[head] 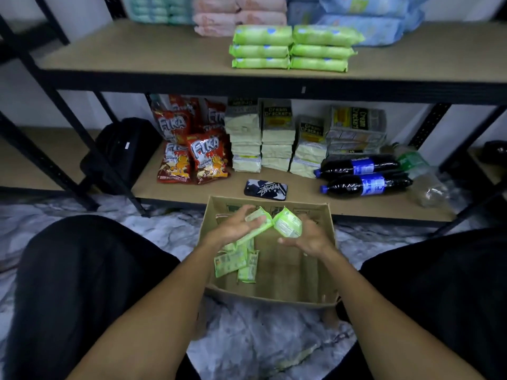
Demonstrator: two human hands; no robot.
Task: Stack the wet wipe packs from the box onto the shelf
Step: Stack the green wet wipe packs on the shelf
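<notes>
Green plastic shows in both hands above the cardboard box (pixel 274 293), which sits on the floor between the person's knees. The left hand (pixel 233 229) grips a long pack (pixel 256 224) with its fingers curled over the upper end, and the pack slants down toward the box's left wall. The right hand (pixel 311 239), palm turned up, holds a second pack (pixel 288 224) against its fingers, with the thumb just below it. The two packs touch at their top corners, between the hands. Below the left hand, a few loose packs (pixel 236 263) lie tumbled in the left half of the box bottom. On the upper shelf (pixel 137 56), well apart from the hands, six stacked packs (pixel 292 48) stand in two side-by-side piles of three, in front of pink packs (pixel 219 20) and blue packs (pixel 365 26).
</notes>
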